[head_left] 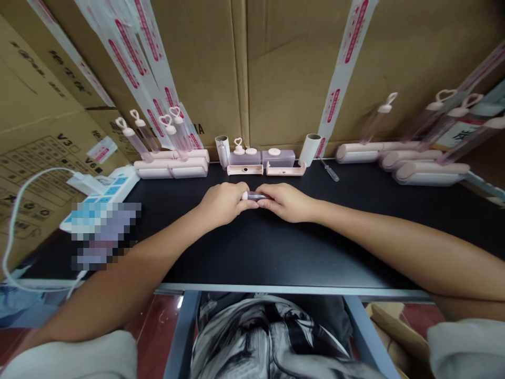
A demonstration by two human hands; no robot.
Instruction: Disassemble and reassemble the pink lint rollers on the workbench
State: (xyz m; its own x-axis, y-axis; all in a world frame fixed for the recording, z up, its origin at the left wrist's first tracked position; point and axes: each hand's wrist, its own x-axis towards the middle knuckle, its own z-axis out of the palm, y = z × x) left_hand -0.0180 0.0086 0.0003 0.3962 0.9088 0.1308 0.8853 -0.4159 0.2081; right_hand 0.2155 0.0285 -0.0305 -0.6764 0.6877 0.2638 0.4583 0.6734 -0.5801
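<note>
Over the middle of the black table, my left hand point(224, 203) and my right hand point(289, 203) meet at a small clear tube point(255, 196) with a pale end. Both hands are closed, gripping it from opposite ends with thumbs and fingers, so much of it is hidden. Just beyond them lie two pink curved shells, a left shell point(244, 170) and a right shell point(284, 170). Behind these sit purple-grey blocks, a left block point(246, 159) and a right block point(278, 159), with pink round pieces and a heart-shaped loop point(238, 142) on top.
White cylinders, one at left point(222, 142) and one at right point(311, 147), flank the blocks. A small screwdriver point(330, 170) lies nearby. Pink rollers with upright heart-topped tubes stand left point(189, 167) and right point(430, 172). A power strip point(118, 187) with a cable is at left. Cardboard point(292, 68) walls the back.
</note>
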